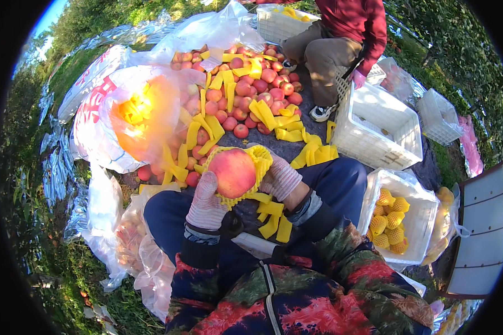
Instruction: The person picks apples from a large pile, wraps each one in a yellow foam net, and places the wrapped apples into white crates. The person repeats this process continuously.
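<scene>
A large red apple (232,173) is held up before me, partly inside a yellow foam net sleeve (260,161). My left hand (206,205), in a striped knit glove, grips the apple's lower left side. My right hand (280,176), gloved alike, holds the sleeve at the apple's right; some of its fingers are hidden behind the sleeve. Beyond my hands lies a heap of red apples (243,90) with flat yellow foam sleeves (314,153) strewn over and beside it. More flat sleeves (276,217) rest between my legs.
At right, a lined white crate (371,184) contains apples in yellow nets (387,217). Farther off are a white plastic crate (406,157) and a seated co-worker (339,46). A sack with yellow contents (105,130) stands left; a bag of apples (130,234) lies beside my leg.
</scene>
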Motion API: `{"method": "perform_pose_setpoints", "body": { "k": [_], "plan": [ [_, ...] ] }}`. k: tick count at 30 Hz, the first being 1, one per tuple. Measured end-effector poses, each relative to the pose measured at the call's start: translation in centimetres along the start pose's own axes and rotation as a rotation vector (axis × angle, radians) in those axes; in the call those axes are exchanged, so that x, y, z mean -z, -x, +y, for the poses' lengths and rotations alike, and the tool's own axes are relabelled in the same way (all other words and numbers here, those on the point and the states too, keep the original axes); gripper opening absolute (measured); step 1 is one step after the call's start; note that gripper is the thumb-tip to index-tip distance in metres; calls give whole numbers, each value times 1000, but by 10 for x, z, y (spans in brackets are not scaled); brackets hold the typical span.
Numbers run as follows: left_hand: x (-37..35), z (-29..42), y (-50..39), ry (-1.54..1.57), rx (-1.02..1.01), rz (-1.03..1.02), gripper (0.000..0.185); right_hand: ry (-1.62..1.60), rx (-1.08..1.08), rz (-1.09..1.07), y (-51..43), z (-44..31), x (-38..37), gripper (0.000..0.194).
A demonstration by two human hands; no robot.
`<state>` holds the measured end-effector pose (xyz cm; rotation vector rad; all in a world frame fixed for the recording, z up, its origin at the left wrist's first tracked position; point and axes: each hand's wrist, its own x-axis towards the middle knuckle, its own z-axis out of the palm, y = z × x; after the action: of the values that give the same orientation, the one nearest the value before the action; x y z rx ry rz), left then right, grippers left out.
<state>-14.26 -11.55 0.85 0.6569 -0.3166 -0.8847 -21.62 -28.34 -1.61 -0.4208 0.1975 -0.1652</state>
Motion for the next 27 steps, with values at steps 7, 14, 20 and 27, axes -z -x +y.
{"method": "perform_pose_setpoints", "body": {
  "k": [7,14,20,27],
  "plan": [
    [-19,-3,-8,-765,-570,180,67,1742,1015,-437,62,-11,-67,29],
    [-44,-14,-4,-638,-638,253,41,583,346,85,79,-13,-50,56],
    [-71,-40,6,-1509,-865,-159,58,172,184,-84,82,-39,-25,68],
    [-12,-24,-10,-1341,-473,-10,47,216,620,387,226,-167,116,66]
  ]
}}
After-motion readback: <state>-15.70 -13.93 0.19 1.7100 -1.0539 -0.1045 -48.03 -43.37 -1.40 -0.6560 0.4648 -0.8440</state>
